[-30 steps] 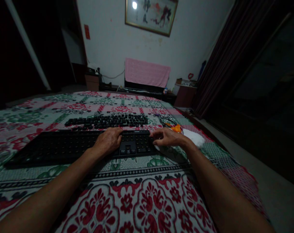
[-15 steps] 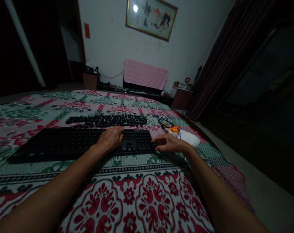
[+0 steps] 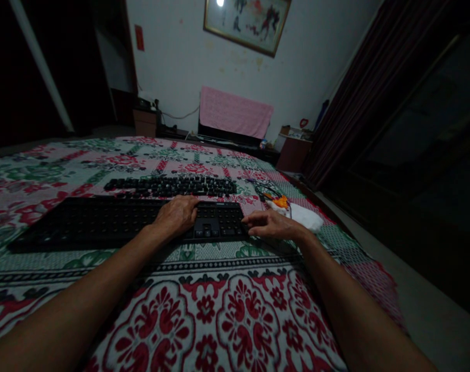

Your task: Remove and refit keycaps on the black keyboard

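A black keyboard (image 3: 91,222), lying from 10 to 12 o'clock on a patterned bedspread (image 3: 206,310), sits under the left hand (image 3: 177,214), which is draped across it, apparently steadying it, though its grip is unclear. At the keyboard's 3 o'clock end, the right hand (image 3: 269,225) curls narrowly; whether it pinches anything cannot be told. Loose keycaps (image 3: 172,186) sit in rows at 11 o'clock, perhaps to preserve their order.

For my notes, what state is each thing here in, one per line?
Keyboard: lying flat, most key positions bare.
Loose keycaps: spread behind the keyboard.
Left hand: resting on the keyboard.
Right hand: curled at the keyboard's right end.
Cable: loosely coiled.
White bundle: bunched up.
Pink cloth: draped, spread out.
Framed picture: hanging.
Curtain: hanging.
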`<state>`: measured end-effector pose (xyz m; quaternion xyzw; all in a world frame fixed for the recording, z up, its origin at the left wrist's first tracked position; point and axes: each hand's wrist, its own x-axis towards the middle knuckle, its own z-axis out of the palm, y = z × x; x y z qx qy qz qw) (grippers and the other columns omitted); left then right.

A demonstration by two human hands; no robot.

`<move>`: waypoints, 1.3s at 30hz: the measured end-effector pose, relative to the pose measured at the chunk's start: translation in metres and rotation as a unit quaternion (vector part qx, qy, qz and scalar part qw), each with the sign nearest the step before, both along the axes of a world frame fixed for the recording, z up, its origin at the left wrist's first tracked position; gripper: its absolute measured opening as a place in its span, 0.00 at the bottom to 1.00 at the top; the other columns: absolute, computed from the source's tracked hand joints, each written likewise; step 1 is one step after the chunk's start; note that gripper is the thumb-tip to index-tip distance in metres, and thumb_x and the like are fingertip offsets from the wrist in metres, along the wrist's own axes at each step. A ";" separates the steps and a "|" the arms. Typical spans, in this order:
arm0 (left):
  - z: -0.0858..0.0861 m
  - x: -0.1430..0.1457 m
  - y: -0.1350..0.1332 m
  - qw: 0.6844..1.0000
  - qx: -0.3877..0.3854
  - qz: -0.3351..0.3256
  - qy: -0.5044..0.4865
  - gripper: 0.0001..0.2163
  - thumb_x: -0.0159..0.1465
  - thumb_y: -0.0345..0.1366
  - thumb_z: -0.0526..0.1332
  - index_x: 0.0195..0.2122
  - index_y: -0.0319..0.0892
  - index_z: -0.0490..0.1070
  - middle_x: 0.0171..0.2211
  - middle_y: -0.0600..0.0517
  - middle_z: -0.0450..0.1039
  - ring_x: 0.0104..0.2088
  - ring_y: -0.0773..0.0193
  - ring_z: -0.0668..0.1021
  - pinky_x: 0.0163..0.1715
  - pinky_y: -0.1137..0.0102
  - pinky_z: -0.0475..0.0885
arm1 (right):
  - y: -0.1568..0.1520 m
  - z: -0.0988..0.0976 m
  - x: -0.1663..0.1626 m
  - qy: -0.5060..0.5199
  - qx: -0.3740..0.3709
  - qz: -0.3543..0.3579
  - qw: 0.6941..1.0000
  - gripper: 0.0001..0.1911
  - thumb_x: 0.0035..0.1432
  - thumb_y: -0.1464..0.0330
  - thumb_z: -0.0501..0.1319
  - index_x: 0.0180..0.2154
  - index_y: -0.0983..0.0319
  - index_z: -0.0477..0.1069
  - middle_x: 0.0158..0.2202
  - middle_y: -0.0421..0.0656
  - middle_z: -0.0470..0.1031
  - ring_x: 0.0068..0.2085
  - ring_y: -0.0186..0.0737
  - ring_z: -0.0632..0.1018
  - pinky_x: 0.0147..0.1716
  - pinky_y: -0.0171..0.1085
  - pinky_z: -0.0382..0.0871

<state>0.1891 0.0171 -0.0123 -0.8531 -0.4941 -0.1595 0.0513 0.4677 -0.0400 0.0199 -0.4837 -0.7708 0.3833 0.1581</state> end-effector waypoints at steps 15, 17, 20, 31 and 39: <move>0.002 0.001 -0.002 1.000 0.001 0.013 0.015 0.16 0.60 0.36 0.45 0.44 0.44 0.67 0.46 0.51 0.69 0.47 0.61 0.70 0.47 0.68 0.64 | 0.001 0.003 -0.008 -0.123 0.159 0.039 0.979 0.18 0.47 0.68 0.60 0.43 0.61 0.70 0.33 0.41 0.69 0.33 0.34 0.71 0.33 0.33 0.64; 0.002 0.001 -0.002 1.000 -0.002 0.017 0.018 0.16 0.60 0.36 0.45 0.45 0.45 0.67 0.47 0.51 0.68 0.47 0.61 0.69 0.48 0.68 0.64 | 0.003 0.003 -0.007 -0.126 0.160 0.043 0.978 0.18 0.47 0.67 0.60 0.43 0.61 0.70 0.34 0.41 0.69 0.33 0.34 0.71 0.32 0.33 0.63; 0.001 0.001 -0.002 1.000 -0.003 0.019 0.021 0.16 0.60 0.36 0.46 0.46 0.45 0.66 0.47 0.51 0.68 0.48 0.61 0.69 0.48 0.68 0.64 | 0.004 0.002 -0.006 -0.132 0.153 0.054 0.978 0.18 0.48 0.67 0.60 0.44 0.61 0.70 0.35 0.41 0.70 0.33 0.34 0.71 0.32 0.33 0.64; -0.001 0.000 -0.002 1.000 0.009 0.010 0.011 0.16 0.60 0.37 0.45 0.44 0.45 0.67 0.46 0.51 0.70 0.46 0.61 0.70 0.46 0.67 0.65 | 0.001 0.019 -0.015 -0.177 0.107 0.047 0.977 0.20 0.46 0.68 0.61 0.45 0.62 0.71 0.36 0.42 0.73 0.36 0.36 0.72 0.36 0.33 0.64; 0.002 0.001 -0.002 1.000 -0.002 0.015 0.017 0.16 0.59 0.36 0.46 0.45 0.44 0.67 0.45 0.50 0.70 0.47 0.60 0.70 0.47 0.67 0.65 | 0.002 0.020 -0.017 -0.187 0.099 0.036 0.977 0.19 0.46 0.67 0.61 0.43 0.64 0.72 0.31 0.41 0.74 0.31 0.34 0.72 0.31 0.31 0.62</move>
